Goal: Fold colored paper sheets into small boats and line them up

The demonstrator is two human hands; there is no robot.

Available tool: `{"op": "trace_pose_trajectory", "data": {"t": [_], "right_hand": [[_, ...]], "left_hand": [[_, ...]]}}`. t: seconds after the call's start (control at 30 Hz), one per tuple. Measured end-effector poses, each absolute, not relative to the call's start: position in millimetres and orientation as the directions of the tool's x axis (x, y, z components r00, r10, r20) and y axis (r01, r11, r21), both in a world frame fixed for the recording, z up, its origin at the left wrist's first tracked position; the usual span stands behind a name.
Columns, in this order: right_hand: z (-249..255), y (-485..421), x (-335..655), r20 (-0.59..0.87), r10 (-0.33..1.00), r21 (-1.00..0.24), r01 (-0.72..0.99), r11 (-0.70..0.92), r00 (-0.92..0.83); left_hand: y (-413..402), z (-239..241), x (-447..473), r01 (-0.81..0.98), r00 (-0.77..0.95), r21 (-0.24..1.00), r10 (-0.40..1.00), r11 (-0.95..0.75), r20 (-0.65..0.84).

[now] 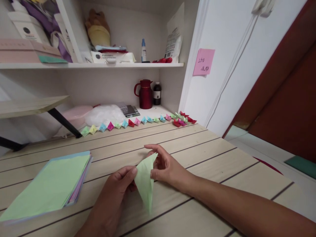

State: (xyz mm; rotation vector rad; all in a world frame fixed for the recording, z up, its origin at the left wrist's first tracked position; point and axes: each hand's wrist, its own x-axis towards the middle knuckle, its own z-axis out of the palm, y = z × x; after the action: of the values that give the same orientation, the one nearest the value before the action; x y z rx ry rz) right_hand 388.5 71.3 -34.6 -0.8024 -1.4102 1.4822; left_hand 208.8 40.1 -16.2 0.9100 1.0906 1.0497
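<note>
A folded light green paper (145,182), a long narrow triangle, stands upright between both hands above the wooden desk (209,154). My left hand (116,194) pinches its left edge with thumb and fingers. My right hand (166,166) grips its upper tip from the right, fingers curled round it. To the left lies a stack of coloured paper sheets (49,186), light green on top.
A row of several small folded paper boats (138,121) in many colours runs along the desk's back edge. Behind it stand a dark red jug (145,93), a dark bottle (157,93) and a plastic bag (105,114). A pink sticky note (203,62) hangs on the wall.
</note>
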Motion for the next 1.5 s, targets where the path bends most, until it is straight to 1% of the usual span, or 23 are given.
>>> {"op": "trace_pose_trajectory", "data": {"t": [0.1,0.23,0.3,0.4,0.5,0.63,0.77,0.93,1.0,1.2,1.27,1.33,1.43,1.5], "right_hand": [[-34.1,70.4,386.8,0.138,0.886,-0.978,-0.201,0.052,-0.443],[-30.1,68.6,384.0,0.144,0.859,-0.952,-0.305,-0.014,-0.491],[-28.8,67.5,383.1,0.119,0.869,-0.955,-0.294,-0.031,-0.481],[-29.8,66.3,382.1,0.11,0.872,-0.97,-0.242,-0.009,-0.477],[-32.5,65.7,381.5,0.102,0.867,-0.979,-0.203,0.001,-0.488],[-33.6,64.7,381.7,0.128,0.886,-0.981,-0.19,0.046,-0.446],[-34.2,63.8,381.9,0.176,0.901,-0.973,-0.208,0.099,-0.397],[-38.0,63.9,381.5,0.185,0.933,-0.966,-0.232,0.115,-0.309],[-37.6,63.0,381.8,0.197,0.932,-0.966,-0.224,0.131,-0.303],[-32.8,58.1,384.5,0.227,0.9,-0.972,-0.029,0.233,-0.373],[-33.1,57.3,385.7,0.211,0.884,-0.974,-0.017,0.225,-0.418],[-33.7,57.0,386.7,0.238,0.869,-0.962,0.017,0.272,-0.434],[-34.1,58.1,386.8,0.351,0.843,-0.879,0.165,0.446,-0.408],[-35.1,60.2,385.9,0.384,0.824,-0.812,0.273,0.516,-0.416]], "left_hand": [[41.3,-12.9,208.0,-0.276,0.164,0.917,0.954,0.289,-0.252],[41.0,-11.8,206.4,-0.277,0.201,0.91,0.944,0.31,-0.26],[40.3,-13.3,206.7,-0.264,0.228,0.912,0.939,0.314,-0.257],[40.1,-18.1,208.5,-0.238,0.242,0.927,0.942,0.29,-0.233],[41.3,-24.0,209.2,-0.157,0.225,0.953,0.949,0.257,-0.219],[42.1,-26.1,208.3,-0.103,0.23,0.963,0.948,0.248,-0.22],[40.8,-22.1,208.4,-0.108,0.255,0.966,0.945,0.237,-0.203],[38.7,-21.5,208.1,-0.127,0.303,0.969,0.938,0.214,-0.168],[38.4,-22.8,207.3,-0.132,0.3,0.969,0.94,0.21,-0.163],[37.9,-23.9,204.5,-0.142,0.309,0.966,0.937,0.217,-0.165],[38.3,-24.4,204.5,-0.134,0.32,0.97,0.935,0.204,-0.152],[39.2,-26.1,205.5,-0.115,0.323,0.977,0.936,0.182,-0.136],[40.9,-30.9,208.1,-0.059,0.305,0.978,0.937,0.198,-0.171],[42.0,-34.3,208.3,0.051,0.248,0.982,0.95,0.183,-0.19]]}}
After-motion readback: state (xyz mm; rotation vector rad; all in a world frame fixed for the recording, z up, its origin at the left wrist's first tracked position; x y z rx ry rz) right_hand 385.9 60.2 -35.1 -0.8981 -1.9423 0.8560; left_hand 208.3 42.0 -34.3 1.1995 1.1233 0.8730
